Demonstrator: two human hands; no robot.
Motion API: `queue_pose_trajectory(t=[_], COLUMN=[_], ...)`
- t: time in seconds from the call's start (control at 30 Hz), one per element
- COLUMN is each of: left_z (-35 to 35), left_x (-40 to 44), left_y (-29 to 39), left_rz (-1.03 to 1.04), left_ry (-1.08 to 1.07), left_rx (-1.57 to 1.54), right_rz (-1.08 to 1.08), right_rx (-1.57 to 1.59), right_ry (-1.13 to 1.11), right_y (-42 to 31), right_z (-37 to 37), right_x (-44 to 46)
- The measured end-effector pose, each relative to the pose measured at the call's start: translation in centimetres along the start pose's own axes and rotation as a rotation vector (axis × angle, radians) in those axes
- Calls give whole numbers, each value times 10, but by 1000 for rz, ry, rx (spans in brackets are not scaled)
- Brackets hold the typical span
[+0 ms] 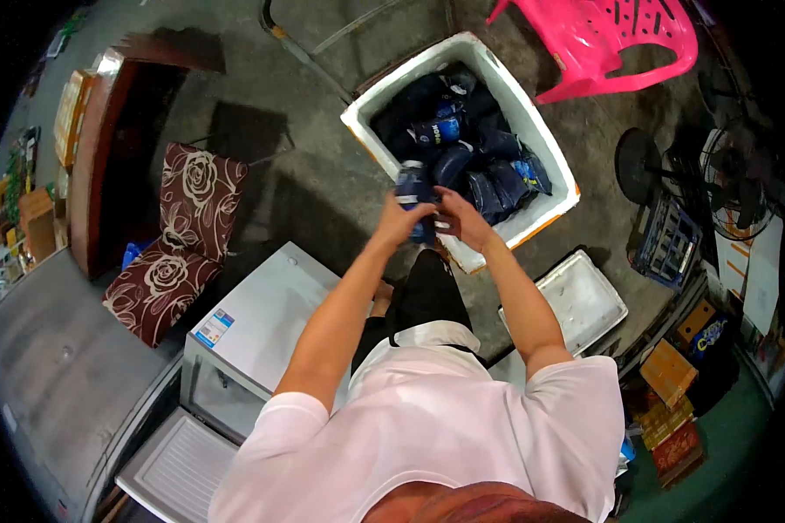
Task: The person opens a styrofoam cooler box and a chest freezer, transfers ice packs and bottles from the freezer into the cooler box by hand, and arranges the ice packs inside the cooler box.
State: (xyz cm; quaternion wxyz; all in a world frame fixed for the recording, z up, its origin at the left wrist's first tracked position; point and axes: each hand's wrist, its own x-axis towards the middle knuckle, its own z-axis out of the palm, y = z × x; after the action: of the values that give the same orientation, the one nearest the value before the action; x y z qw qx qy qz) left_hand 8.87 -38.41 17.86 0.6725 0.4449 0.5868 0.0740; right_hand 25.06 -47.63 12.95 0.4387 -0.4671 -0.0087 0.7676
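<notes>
My left hand (pixel 399 220) is closed around a dark blue bottle (pixel 413 185) with a dark cap, slightly blurred. From the other side my right hand (pixel 464 220) curls its fingers against the same bottle, low on its body. Both hands are over the near-left edge of a white foam box (pixel 364 131). Inside the box lie several dark blue packages (pixel 497 187), some wrinkled like plastic wrapping. Among them a dark bottle with a blue label (pixel 436 132) shows pale lettering. My forearms hide part of the floor below.
A white foam lid (pixel 582 305) lies right of my legs. At my left stands a small white fridge (pixel 266 301) with its door (pixel 179 466) open. Around the box are a pink plastic chair (pixel 602 44), a patterned chair (pixel 183 244), a fan (pixel 638 166) and a dark crate (pixel 665 240).
</notes>
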Motion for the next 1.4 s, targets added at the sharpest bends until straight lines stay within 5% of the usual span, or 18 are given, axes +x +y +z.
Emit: queue_pose_trajectory(t=[0.07, 0.1, 0.13, 0.23, 0.33, 0.4, 0.43, 0.47, 0.53, 0.57, 0.73, 0.8, 0.83, 0.93, 1.0, 1.07, 1.23, 1.4], left_z=[19, 17, 18, -8, -72, -131, -162, -194, -247, -270, -239, -203, -175, -131, -92, -78, -59, -57], left_x=[15, 9, -5, -22, -101, -157, -191, -235, -339, -395, -624, -657, -662, -632, -590, -566, -525, -544], left_y=[-19, -19, -16, -64, -79, -105, -124, -147, -202, -236, -399, -470, -573, -579, -670, -651, -669, -654], left_rz=[194, -45, -10, 137, 171, 218, 193, 173, 254, 109, -415, -779, -822, -899, -874, -913, -910, -829], left_ry=[-177, -366, -422, -364, 43, 315, 479, 631, 1025, 1302, 2115, 2020, 1970, 1368, 1043, 1053, 1164, 1201], left_rx=[-110, -22, -218, 14, 4, -50, -109, -174, -107, 199, -462, -700, -586, -631, -459, -398, -15, 37], right_rz=[-204, -133, -55, -47, 22, -16, 39, 71, -48, -42, -89, -63, -23, 37, -54, -45, -181, -307], right_rx=[-445, -368, -299, -512, -468, -909, -660, -800, -728, -883, -937, -1019, -1079, -1185, -1305, -1467, -1615, -1684], right_ry=[225, 246, 255, 430, 455, 663, 492, 686, 474, 491, 294, 222, 148, 278, 299, 214, -545, -496], right_y=[8, 5, -2, 19, 27, 42, 31, 18, 14, -2, -9, -10, -12, 7, 45, 66, 104, 191], right_z=[-1, -18, -32, -95, -117, -175, -146, -100, -145, -95, -14, -14, -9, 64, 133, 184, 296, 411], right_x=[17, 25, 30, 97, 147, 213, 201, 177, 208, 179, 113, 100, 97, 46, 7, -5, -19, -55])
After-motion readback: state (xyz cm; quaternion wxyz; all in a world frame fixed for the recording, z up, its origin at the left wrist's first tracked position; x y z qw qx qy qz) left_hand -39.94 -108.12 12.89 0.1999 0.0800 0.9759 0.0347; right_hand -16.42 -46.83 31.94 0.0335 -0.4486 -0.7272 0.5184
